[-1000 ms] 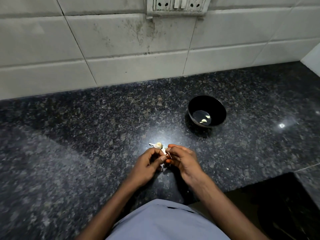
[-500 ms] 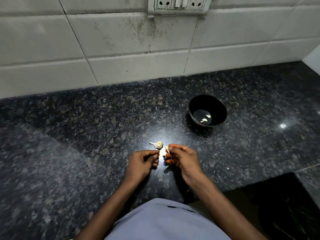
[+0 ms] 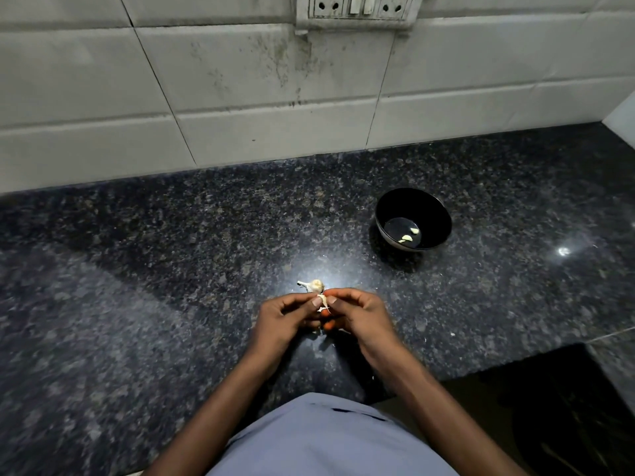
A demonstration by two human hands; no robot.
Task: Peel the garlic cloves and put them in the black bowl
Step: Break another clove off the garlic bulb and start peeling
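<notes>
My left hand (image 3: 287, 316) and my right hand (image 3: 357, 312) meet fingertip to fingertip over the dark granite counter. Between them they pinch a small garlic clove (image 3: 323, 301) with pale skin curling off it. Just beyond the fingers, the rest of the garlic bulb (image 3: 313, 285) lies on the counter with its stem pointing left. The black bowl (image 3: 433, 205) stands to the back right of the hands, and two peeled cloves (image 3: 409, 235) lie on its bottom.
The granite counter (image 3: 171, 269) runs back to a white tiled wall (image 3: 240, 80) with a socket plate (image 3: 357, 8) at the top. The counter's front edge steps in at the lower right, over a dark gap (image 3: 567, 407). Small skin scraps (image 3: 318, 333) lie under the hands.
Half a second ago my left hand had drawn away to the left; now it is back against my right hand, both pinching the clove. The bulb and bowl have not moved.
</notes>
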